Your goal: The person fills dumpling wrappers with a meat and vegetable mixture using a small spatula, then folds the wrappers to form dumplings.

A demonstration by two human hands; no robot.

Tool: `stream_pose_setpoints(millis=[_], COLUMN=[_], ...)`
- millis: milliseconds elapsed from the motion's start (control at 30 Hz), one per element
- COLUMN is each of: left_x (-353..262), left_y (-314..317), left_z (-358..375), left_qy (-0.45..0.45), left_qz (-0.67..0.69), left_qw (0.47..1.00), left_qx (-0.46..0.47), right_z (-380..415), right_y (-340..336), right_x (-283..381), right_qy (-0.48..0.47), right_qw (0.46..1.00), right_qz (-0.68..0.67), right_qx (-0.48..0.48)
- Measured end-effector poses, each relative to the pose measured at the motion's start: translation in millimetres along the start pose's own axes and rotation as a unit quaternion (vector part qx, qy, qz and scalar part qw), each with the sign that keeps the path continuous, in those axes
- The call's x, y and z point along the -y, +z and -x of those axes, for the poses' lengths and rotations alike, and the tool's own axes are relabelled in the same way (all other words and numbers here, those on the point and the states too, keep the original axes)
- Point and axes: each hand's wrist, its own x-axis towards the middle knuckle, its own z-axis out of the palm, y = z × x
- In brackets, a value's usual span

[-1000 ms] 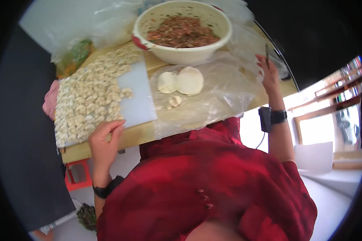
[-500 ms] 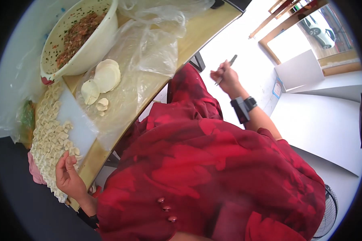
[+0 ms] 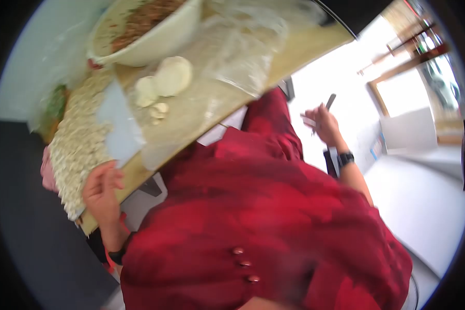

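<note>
The shaped dough pieces [image 3: 80,137] are set out in close rows at the left end of the worktop [image 3: 307,51], on a white board [image 3: 121,124], presumably so that the whole batch can be carried on one surface. Two round stacks of dough wrappers [image 3: 173,76] are placed side by side on a clear plastic sheet [image 3: 243,59], between the board and the right end; the sheet probably keeps the dough from sticking to the wood. A few small dough lumps [image 3: 159,111] are located just beside the stacks, toward the near edge. The bowl [image 3: 165,39] of minced filling [image 3: 142,26] is positioned behind the stacks, toward the far edge, apparently within reach of either hand. A thin tool [image 3: 330,101] is gripped in the right hand [image 3: 323,124], with the fingers closed around its middle and both ends left projecting; this hand is held beyond the near edge, clear of the worktop. The left hand [image 3: 102,188] is held at the near edge, beside the board, with its fingers loosely bent. No object is seen in it; owing to blur, it cannot be told whether thumb and fingertips meet.
</note>
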Motion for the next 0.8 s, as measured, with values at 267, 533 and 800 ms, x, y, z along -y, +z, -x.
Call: stream_pose_setpoints(millis=[267, 533, 800], left_x=[-14, -27, -10], left_y=[34, -14, -36], left_z=[4, 44, 58], left_qy=[-0.022, 0.015, 0.056], left_qz=[0.274, 0.144, 0.099], left_qw=[0.929, 0.985, 0.991], left_qx=[0.249, 0.098, -0.074], right_z=[47, -41, -13], right_y=[141, 163, 216], right_x=[-13, -76, -107], right_qy=[0.377, 0.17, 0.322], right_qw=[0.857, 0.972, 0.915], right_qz=[-0.13, 0.079, 0.08], right_qx=[0.326, 0.141, 0.229])
